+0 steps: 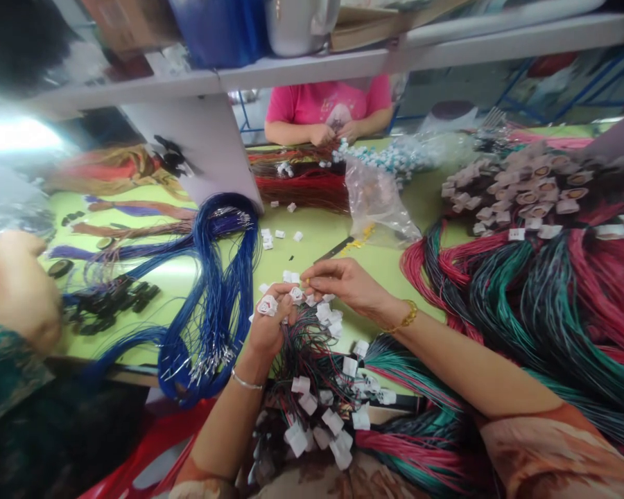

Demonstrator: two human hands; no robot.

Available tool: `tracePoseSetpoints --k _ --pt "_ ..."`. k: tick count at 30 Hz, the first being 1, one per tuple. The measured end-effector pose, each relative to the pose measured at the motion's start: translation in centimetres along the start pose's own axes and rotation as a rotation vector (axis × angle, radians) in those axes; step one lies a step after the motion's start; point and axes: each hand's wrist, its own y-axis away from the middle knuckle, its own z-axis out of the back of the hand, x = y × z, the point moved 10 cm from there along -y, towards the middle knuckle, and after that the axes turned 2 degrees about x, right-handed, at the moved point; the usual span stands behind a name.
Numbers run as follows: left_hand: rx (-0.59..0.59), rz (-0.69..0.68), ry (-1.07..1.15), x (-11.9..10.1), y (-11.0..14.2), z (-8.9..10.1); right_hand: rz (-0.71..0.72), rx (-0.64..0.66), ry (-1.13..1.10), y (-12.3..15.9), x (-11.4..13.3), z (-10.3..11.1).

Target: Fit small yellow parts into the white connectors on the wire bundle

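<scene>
My left hand (271, 331) is closed around white plastic connectors (267, 305), which show between its fingers and thumb. Just to the right, my right hand (349, 283) pinches a tiny yellow piece (306, 281) right beside those connectors. Below both hands hangs a bunch of thin red, black and green wires (308, 338) tipped with more white connectors (334, 420), reaching down to my lap. Beyond my right fingers lie a dark flat blade-like tool (335, 249) and a small scatter of yellow pieces (361, 239).
Blue wire bundles (208, 291) lie left, with black connectors (115, 305) beyond. Thick red, green and black wires (530, 305) fill the right. A clear plastic bag (377, 197) stands ahead. A co-worker in pink (328, 104) sits opposite; another person's hand (21, 291) is left. A shelf (312, 73) crosses above.
</scene>
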Motion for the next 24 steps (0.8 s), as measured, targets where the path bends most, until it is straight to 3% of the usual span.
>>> tracePoseSetpoints --k 2,6,9,12,24 --pt "-0.006 0.006 0.017 0.1 0.0 0.0 0.118 0.003 0.179 0.5 1.4 -0.7" --pt "-0.005 0.018 0.038 0.1 0.0 -0.2 0.525 -0.051 0.609 2.4 4.7 -2.5" --pt "-0.011 0.011 0.025 -0.1 0.1 -0.2 0.722 -0.065 0.768 3.5 5.3 -3.8" --pt "-0.017 0.002 -0.009 -0.2 0.1 -0.2 0.769 -0.08 0.815 3.8 5.1 -4.0" --pt "-0.06 -0.05 -0.192 0.1 0.3 0.9 0.663 -0.084 1.028 3.2 4.5 -4.4"
